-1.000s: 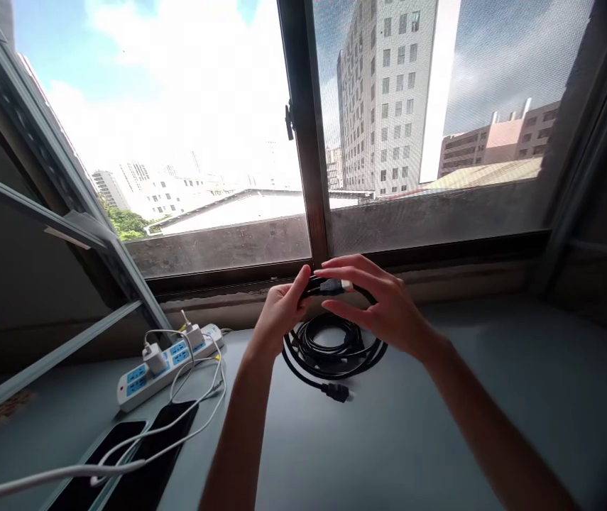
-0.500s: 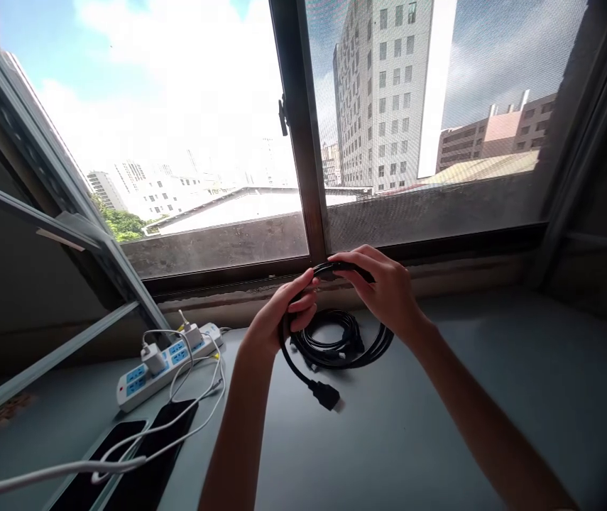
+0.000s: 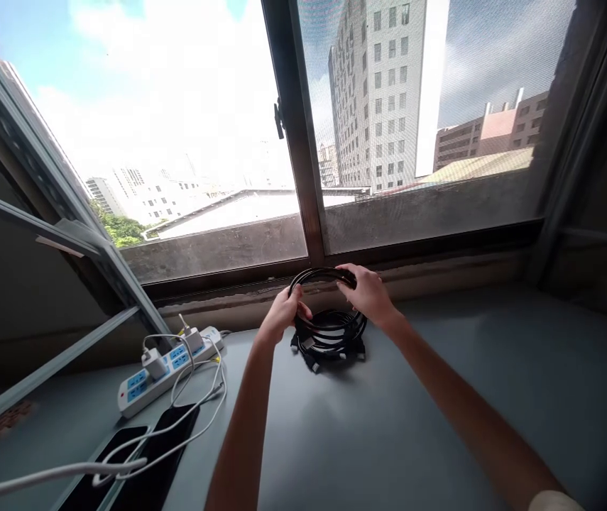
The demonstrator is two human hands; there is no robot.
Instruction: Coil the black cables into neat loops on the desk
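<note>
A coiled black cable [image 3: 318, 272] is held up in a ring between both hands. My left hand [image 3: 282, 312] is closed round the ring's left side, and my right hand [image 3: 368, 291] grips its upper right. Directly below, more coiled black cables [image 3: 329, 349] lie on the grey table [image 3: 378, 433], with several plugs sticking out at their front edge. The lower part of the held ring overlaps these coils in view, so I cannot tell whether they touch.
A white power strip [image 3: 170, 369] with two white adapters stands to the left. White cables [image 3: 175, 426] run from it over two dark phones [image 3: 162, 454]. Behind the table is a window [image 3: 314, 234]; a metal frame [image 3: 122, 277] rises at the left.
The held cable has become a fuller ring and moved lower, over the coils. Its hanging plug no longer dangles toward the front. My right hand has shifted left and down.
</note>
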